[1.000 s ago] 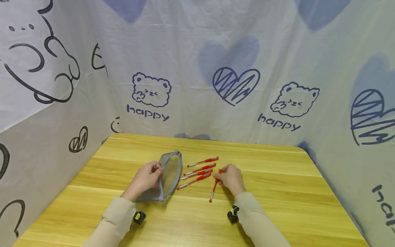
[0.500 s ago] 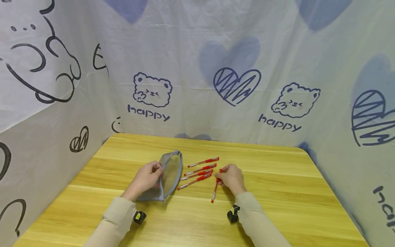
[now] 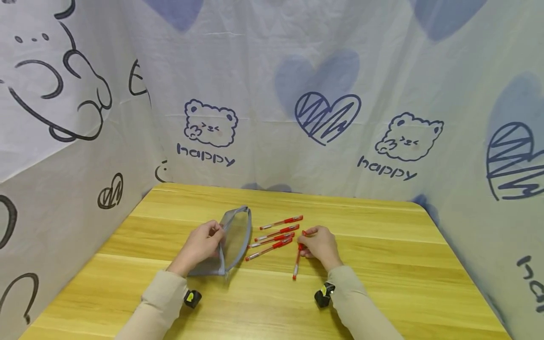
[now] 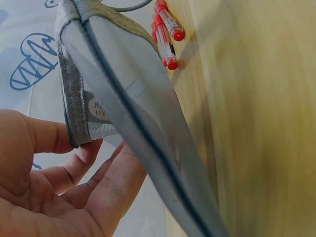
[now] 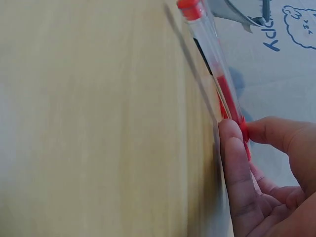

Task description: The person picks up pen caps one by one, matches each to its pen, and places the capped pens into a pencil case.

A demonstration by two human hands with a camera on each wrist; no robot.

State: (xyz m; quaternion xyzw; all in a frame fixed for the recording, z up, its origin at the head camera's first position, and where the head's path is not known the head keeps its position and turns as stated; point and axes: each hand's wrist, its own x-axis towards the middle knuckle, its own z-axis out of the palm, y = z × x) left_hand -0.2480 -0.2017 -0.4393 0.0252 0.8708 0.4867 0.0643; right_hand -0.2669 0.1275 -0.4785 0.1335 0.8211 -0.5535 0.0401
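Note:
My left hand (image 3: 206, 243) pinches the near rim of a grey mesh zip pouch (image 3: 235, 241) between thumb and fingers, and the pouch's mouth gapes toward the right. In the left wrist view the pouch (image 4: 143, 123) shows a small printed label inside. My right hand (image 3: 319, 245) pinches a red gel pen (image 3: 296, 267) by its capped end; the pen's other end points toward me. Close up in the right wrist view, thumb and fingers grip the pen (image 5: 217, 64) at its red part, the clear barrel extending beyond them. Several more red pens (image 3: 274, 249) lie side by side between pouch and right hand.
The wood-grain table (image 3: 263, 302) carries everything. A pale curtain (image 3: 272, 156) with printed hearts and bears stands behind its far edge, and more printed cloth (image 3: 72, 179) closes in the left side. Each wrist wears a small black camera mount.
The pen in my right hand has swung slightly, its lower end drifting right, and the right hand has shifted a little to the right. The left hand and pouch look the same.

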